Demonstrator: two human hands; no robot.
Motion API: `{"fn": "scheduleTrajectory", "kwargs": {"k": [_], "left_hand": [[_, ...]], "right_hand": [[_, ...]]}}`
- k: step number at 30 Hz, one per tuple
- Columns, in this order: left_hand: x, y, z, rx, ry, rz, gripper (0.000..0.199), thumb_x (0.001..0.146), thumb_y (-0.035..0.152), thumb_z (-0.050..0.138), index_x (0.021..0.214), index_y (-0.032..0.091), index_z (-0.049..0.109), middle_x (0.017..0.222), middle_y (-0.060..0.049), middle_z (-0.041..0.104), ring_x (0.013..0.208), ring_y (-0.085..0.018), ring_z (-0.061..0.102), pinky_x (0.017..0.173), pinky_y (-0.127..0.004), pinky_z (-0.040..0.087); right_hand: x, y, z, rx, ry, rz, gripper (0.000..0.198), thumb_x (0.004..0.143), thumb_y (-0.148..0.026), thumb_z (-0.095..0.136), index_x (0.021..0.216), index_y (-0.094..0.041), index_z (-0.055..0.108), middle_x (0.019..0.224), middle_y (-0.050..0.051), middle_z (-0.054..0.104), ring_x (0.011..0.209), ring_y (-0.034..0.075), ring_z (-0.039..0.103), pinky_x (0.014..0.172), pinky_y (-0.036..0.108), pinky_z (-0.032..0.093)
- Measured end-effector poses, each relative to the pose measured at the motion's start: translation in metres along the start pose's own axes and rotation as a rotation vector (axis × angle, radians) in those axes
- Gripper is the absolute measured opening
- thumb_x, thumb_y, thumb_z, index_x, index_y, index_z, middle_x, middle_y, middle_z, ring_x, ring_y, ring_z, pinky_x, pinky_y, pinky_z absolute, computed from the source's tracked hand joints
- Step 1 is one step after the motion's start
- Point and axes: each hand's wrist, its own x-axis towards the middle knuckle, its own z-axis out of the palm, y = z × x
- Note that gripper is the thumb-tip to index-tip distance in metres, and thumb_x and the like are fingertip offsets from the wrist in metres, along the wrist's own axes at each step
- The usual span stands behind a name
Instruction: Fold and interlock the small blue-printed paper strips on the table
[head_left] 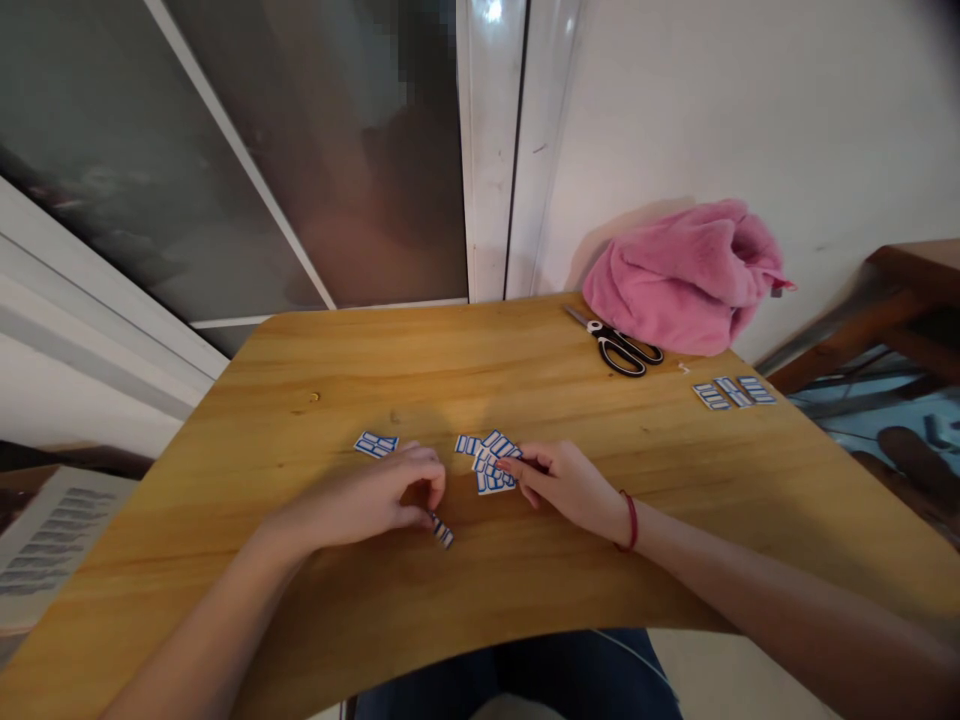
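Between thumb and fingertips, my left hand (409, 487) pinches a small blue-and-white card (442, 531), tilted with its lower end toward me. My right hand (562, 482) has its thumb and fingers closed on a fanned bunch of blue-and-white cards (493, 465) near the middle of the table. One card (469, 444) sticks out at the left of that bunch. Beyond my left hand lies a separate blue-and-white card piece (375, 444), flat on the wood. The print on the cards is too small to read.
At the back right of the wooden table (360, 370), black-handled scissors (619, 345) lie against a pink plush bundle (690, 275). Several more cards (733, 392) rest near the right edge. A glass-panelled door (322, 150) and a white wall (750, 110) stand behind the table.
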Motion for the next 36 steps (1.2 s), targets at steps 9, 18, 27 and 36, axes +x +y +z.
{"fn": "scheduleTrajectory", "kwargs": {"k": [9,18,27,36], "left_hand": [[0.010,0.015,0.005,-0.383,0.351,0.048,0.014,0.076,0.034,0.058,0.077,0.021,0.061,0.078,-0.001,0.060,0.076,-0.015,0.054,0.070,-0.026,0.042],[0.026,0.016,0.030,-0.308,0.488,0.088,0.017,0.074,0.034,0.062,0.070,0.018,0.055,0.069,0.002,0.053,0.065,-0.011,0.048,0.062,-0.023,0.038],[0.031,0.016,0.042,-0.432,0.491,0.103,0.016,0.078,0.033,0.058,0.077,0.019,0.050,0.078,0.001,0.054,0.072,-0.011,0.051,0.067,-0.023,0.041],[0.036,0.013,0.051,-0.463,0.610,0.110,0.019,0.076,0.028,0.060,0.073,0.018,0.044,0.069,0.004,0.047,0.064,-0.008,0.047,0.061,-0.019,0.039]], "right_hand": [[-0.002,0.001,0.005,-0.073,-0.104,-0.062,0.048,0.087,-0.047,0.040,0.051,-0.016,0.048,0.047,-0.002,0.050,0.044,0.006,0.042,0.046,0.019,0.029],[-0.003,0.001,0.008,-0.085,-0.217,-0.147,0.045,0.087,-0.043,0.044,0.052,-0.015,0.051,0.048,-0.002,0.053,0.046,0.005,0.045,0.049,0.018,0.031],[-0.003,-0.001,0.008,0.042,-0.255,-0.144,0.040,0.087,-0.044,0.045,0.059,-0.015,0.055,0.050,-0.003,0.055,0.047,0.006,0.046,0.050,0.017,0.034],[-0.003,0.000,0.008,0.175,-0.281,-0.114,0.037,0.085,-0.045,0.047,0.067,-0.015,0.056,0.051,-0.004,0.053,0.049,0.006,0.045,0.052,0.016,0.034]]}}
